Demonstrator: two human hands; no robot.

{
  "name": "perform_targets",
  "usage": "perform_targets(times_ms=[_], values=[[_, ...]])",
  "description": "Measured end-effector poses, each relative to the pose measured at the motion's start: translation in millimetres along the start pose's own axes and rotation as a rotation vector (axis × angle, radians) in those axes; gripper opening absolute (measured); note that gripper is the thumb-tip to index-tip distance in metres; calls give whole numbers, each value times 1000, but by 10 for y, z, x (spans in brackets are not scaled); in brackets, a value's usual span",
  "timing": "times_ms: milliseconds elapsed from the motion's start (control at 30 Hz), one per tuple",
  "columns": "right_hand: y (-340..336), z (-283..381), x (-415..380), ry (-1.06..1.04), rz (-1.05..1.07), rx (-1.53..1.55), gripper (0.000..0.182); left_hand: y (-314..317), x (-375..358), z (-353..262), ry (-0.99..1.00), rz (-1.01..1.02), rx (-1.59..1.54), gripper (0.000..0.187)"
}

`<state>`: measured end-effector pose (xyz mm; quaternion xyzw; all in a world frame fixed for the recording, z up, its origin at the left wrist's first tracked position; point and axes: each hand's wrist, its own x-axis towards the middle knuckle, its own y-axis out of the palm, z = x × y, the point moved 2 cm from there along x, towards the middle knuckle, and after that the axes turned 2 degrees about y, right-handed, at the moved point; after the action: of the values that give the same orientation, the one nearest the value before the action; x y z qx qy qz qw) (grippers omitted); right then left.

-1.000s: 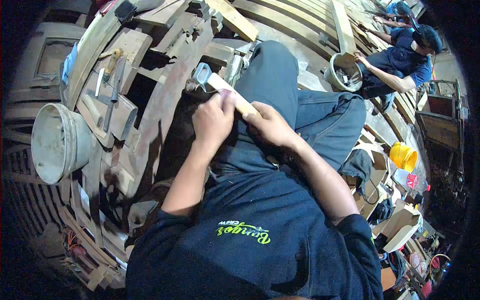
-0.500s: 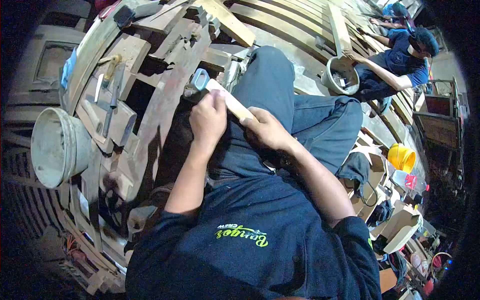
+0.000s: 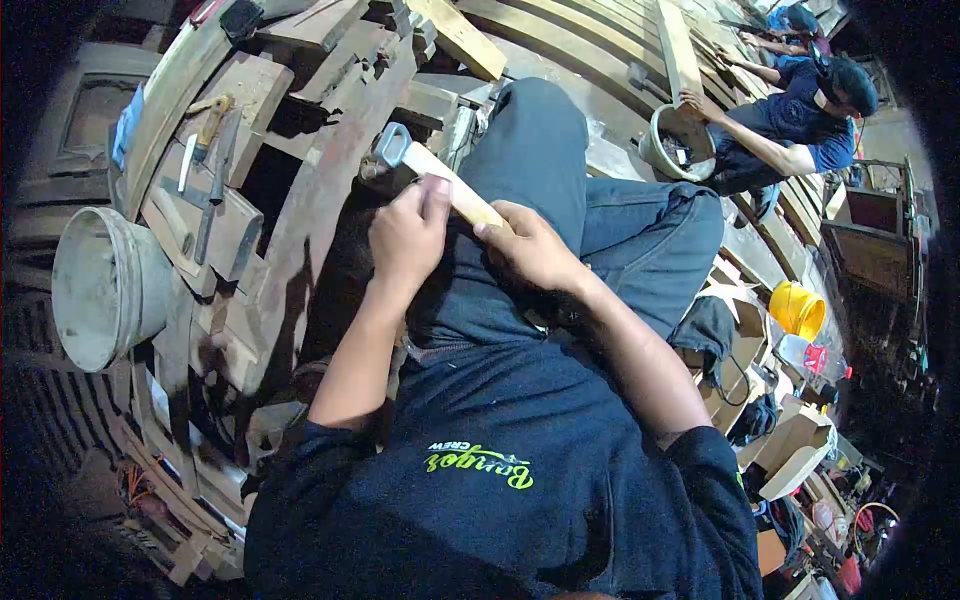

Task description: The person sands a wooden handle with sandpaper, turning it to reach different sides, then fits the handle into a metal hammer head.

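My right hand (image 3: 535,248) is closed around the near end of a pale wooden strip (image 3: 468,200) held above my lap. My left hand (image 3: 408,235) has its fingers curled and its thumb pressed on the strip nearer the far end. At that far end sits a blue-grey loop-shaped piece (image 3: 393,145), with its opening toward me. The strip slants from upper left down to the right, over my dark trousers (image 3: 535,140). The curled fingers of my left hand are partly hidden.
At left, a whitish bucket (image 3: 95,290) stands beside wooden blocks holding a wooden-handled knife (image 3: 205,135) and a dark tool (image 3: 222,155). A co-worker (image 3: 800,130) sits at upper right by a bucket (image 3: 660,150). At right are a yellow pail (image 3: 797,310) and a plastic bottle (image 3: 815,358).
The strip and loop have shifted slightly up and left and tilted a little, showing more of the strip beyond my left thumb. My left hand has moved slightly down and left.
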<state>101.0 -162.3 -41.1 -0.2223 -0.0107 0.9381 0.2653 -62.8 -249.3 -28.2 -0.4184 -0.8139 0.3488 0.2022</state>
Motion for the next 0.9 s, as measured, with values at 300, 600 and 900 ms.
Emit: perform_targets(times_ms=[300, 600, 900], values=[[-2, -70, 36, -7, 31, 58, 35, 43, 39, -59, 0, 4, 158, 45], [26, -154, 34, 40, 71, 186, 23, 96, 84, 96, -64, -17, 74, 51], [-12, -97, 20, 42, 61, 171, 28, 62, 346, 321, -161, -94, 31, 54]])
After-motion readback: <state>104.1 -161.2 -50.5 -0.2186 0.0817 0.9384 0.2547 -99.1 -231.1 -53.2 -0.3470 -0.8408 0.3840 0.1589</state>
